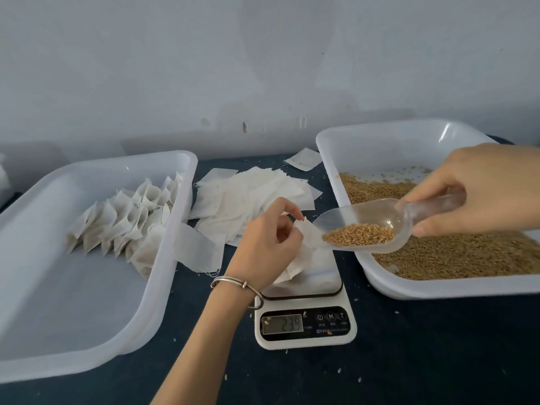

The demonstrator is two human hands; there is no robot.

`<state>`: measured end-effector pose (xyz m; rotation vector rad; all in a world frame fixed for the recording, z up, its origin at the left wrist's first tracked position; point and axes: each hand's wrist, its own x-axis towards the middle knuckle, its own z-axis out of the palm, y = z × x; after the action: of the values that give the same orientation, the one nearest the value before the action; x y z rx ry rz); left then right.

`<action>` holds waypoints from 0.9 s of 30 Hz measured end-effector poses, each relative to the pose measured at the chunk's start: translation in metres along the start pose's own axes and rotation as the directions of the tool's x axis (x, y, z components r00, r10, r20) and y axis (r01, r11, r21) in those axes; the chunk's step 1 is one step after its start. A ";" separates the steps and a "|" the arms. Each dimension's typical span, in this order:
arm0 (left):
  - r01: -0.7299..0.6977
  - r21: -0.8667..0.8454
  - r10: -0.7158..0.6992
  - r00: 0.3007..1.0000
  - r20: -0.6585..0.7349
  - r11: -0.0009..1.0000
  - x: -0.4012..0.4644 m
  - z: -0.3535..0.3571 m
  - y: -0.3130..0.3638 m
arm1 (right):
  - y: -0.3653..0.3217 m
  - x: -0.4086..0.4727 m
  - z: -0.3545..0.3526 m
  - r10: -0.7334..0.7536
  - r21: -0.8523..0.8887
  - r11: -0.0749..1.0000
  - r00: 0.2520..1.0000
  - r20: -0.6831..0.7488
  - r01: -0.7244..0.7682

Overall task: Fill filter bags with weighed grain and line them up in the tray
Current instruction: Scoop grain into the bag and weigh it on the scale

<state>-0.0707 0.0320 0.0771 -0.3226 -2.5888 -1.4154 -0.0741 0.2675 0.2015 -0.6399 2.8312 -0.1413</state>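
Observation:
My left hand pinches a white filter bag by its mouth above the platform of the white kitchen scale, whose display reads 23.9. My right hand grips the handle of a clear plastic scoop that carries a small heap of brown grain, its lip touching the bag's mouth. The left white tray holds a row of several filled bags leaning along its far right side. The right white tray holds loose grain.
A loose pile of empty filter bags lies on the dark table between the trays, with one bag beside the left tray's rim. Stray grains dot the tabletop. A pale wall stands close behind.

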 end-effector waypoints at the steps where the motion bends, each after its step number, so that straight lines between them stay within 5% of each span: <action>1: -0.003 -0.001 0.003 1.000 0.002 1.000 0.000 0.000 0.000 | -0.002 0.000 -0.001 -0.005 0.006 1.000 1.000 0.001 0.005; 27: 0.003 0.010 -0.003 1.000 0.002 1.000 0.000 0.001 0.001 | 0.003 0.010 0.000 0.037 0.083 0.996 0.999 -0.031 -0.034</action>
<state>-0.0710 0.0332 0.0776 -0.3194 -2.5981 -1.4034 -0.0836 0.2656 0.1990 -0.5741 2.8490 -0.2634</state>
